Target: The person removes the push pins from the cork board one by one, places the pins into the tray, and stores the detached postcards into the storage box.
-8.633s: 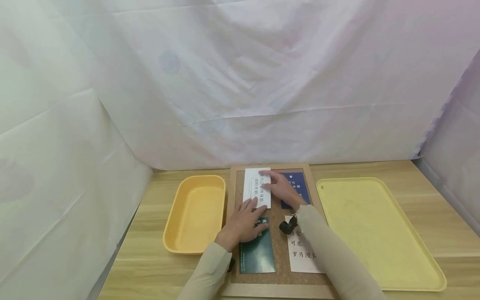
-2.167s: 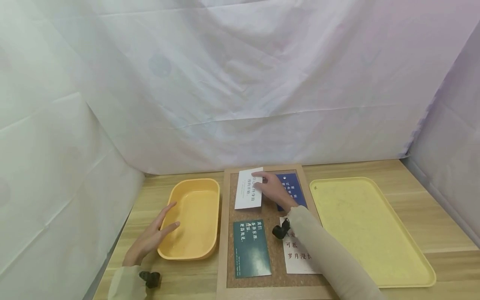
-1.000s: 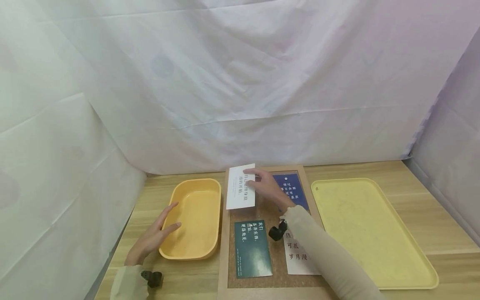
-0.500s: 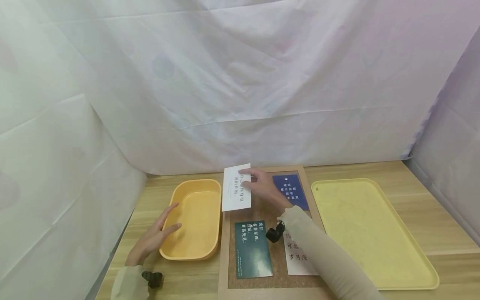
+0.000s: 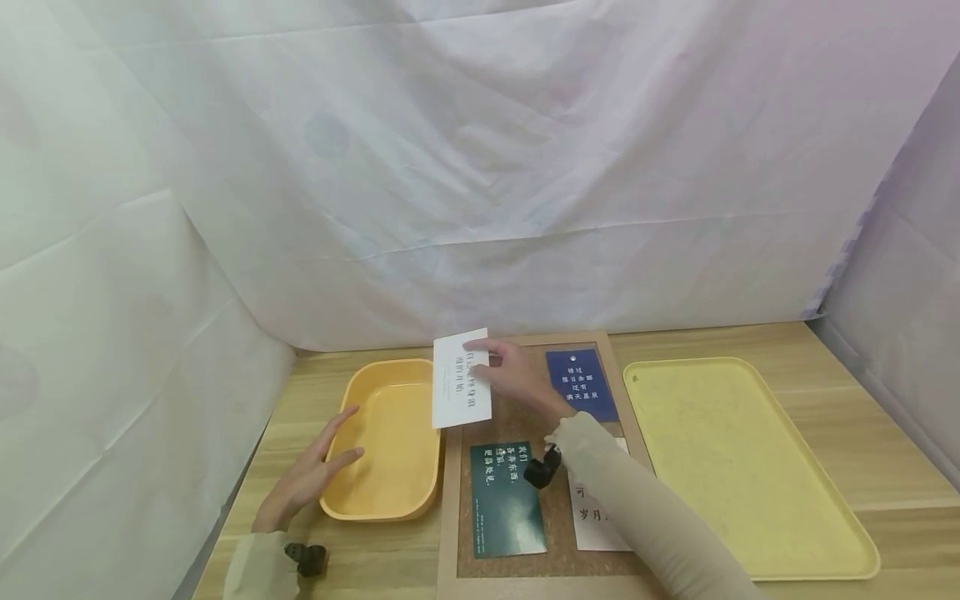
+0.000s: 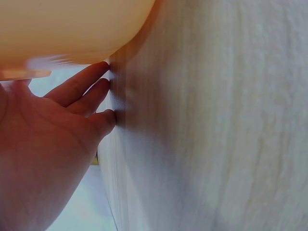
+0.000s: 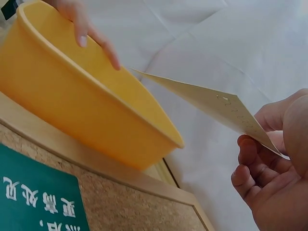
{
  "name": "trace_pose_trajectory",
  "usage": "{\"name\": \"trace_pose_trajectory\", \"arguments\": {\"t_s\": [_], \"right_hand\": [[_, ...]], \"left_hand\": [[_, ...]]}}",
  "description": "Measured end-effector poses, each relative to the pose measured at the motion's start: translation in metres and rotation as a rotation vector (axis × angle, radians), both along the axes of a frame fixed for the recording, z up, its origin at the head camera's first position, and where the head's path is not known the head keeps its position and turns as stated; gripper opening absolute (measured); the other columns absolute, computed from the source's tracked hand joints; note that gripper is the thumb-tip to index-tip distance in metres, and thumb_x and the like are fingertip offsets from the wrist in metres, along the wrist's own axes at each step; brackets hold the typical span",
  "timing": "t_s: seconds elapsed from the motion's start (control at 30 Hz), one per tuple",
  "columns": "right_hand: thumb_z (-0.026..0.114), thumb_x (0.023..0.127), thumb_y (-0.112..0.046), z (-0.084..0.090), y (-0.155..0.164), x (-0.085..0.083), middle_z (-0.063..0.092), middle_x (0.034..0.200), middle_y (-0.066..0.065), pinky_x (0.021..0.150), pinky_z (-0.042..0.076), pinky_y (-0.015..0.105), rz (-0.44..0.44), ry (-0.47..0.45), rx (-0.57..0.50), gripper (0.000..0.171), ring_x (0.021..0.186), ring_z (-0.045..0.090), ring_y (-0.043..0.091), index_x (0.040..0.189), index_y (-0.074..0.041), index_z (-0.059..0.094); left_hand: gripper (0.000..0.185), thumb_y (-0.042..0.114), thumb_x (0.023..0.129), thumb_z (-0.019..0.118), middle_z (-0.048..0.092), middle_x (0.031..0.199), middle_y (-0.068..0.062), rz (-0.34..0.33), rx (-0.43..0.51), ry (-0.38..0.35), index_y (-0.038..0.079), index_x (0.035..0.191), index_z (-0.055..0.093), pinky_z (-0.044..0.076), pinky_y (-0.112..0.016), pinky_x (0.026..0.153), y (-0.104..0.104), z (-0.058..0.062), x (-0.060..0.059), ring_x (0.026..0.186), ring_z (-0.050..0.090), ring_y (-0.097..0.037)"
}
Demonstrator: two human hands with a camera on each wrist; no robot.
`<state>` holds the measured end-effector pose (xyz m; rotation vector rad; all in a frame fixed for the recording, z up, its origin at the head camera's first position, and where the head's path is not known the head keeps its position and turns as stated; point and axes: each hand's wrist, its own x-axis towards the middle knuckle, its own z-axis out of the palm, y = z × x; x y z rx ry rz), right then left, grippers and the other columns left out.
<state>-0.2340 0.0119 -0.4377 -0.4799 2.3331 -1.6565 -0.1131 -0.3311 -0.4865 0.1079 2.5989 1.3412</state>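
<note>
My right hand (image 5: 513, 375) pinches a white card (image 5: 453, 385) printed with dark Chinese characters by its right edge, thumb on one face and fingers behind it. In the right wrist view the card (image 7: 207, 101) is tilted in the air, clear of the cork board (image 5: 448, 533) and beside the tub. My left hand (image 5: 303, 479) holds the left side of the yellow tub (image 5: 390, 506): two digits reach over the rim, while the other fingers (image 6: 89, 98) lie straight down its outside to the wooden table. The tub's inside shows bare.
A green card (image 5: 506, 508), a blue card (image 5: 581, 386) with a small white pin at its top, and a white card (image 5: 596, 525) with red print, partly under my right sleeve, lie on the board. A pale yellow tray (image 5: 750, 467) stands right of the board. White cloth hangs behind.
Earlier both hands were at the white card flat on the board. My left hand went to the tub. My right hand lifted the card and carried it left to the tub's edge.
</note>
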Motion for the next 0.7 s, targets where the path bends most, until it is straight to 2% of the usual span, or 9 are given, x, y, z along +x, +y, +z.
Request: {"name": "trace_pose_trajectory", "arguments": {"t_s": [0.27, 0.43, 0.5, 0.7], "right_hand": [[0.062, 0.094, -0.015, 0.007, -0.009, 0.005, 0.063, 0.128, 0.008, 0.075, 0.059, 0.032, 0.101, 0.030, -0.023, 0.045, 0.097, 0.068, 0.017, 0.139, -0.017, 0.058], [0.061, 0.094, -0.010, 0.011, -0.017, 0.006, 0.065, 0.125, 0.012, 0.057, 0.055, 0.029, 0.139, 0.023, -0.046, 0.046, 0.089, 0.071, 0.018, 0.139, -0.013, 0.056], [0.060, 0.094, -0.008, 0.011, -0.020, 0.006, 0.065, 0.125, 0.013, 0.057, 0.055, 0.028, 0.142, 0.014, -0.061, 0.046, 0.089, 0.071, 0.019, 0.140, -0.013, 0.056], [0.059, 0.095, -0.007, 0.009, -0.029, 0.010, 0.065, 0.124, 0.013, 0.071, 0.061, 0.037, 0.163, -0.004, -0.076, 0.044, 0.092, 0.071, 0.019, 0.139, -0.012, 0.057]], "left_hand": [[0.071, 0.035, 0.100, 0.057, 0.005, 0.166, -0.016, -0.003, 0.023, 0.016, 0.023, 0.159, 0.018, 0.010, -0.080, 0.106, 0.000, -0.001, -0.001, 0.149, 0.000, -0.049], [0.070, 0.032, 0.100, 0.057, 0.006, 0.166, -0.017, -0.007, 0.035, 0.026, 0.021, 0.158, 0.019, 0.010, -0.079, 0.107, 0.001, 0.000, -0.001, 0.149, -0.001, -0.049], [0.070, 0.032, 0.100, 0.057, 0.007, 0.165, -0.017, -0.010, 0.036, 0.032, 0.021, 0.158, 0.020, 0.011, -0.079, 0.107, 0.001, 0.001, -0.001, 0.149, 0.000, -0.050], [0.069, 0.030, 0.100, 0.059, 0.010, 0.165, -0.016, -0.009, 0.044, 0.049, 0.023, 0.158, 0.022, 0.012, -0.079, 0.106, 0.003, 0.002, 0.000, 0.149, 0.002, -0.049]]}}
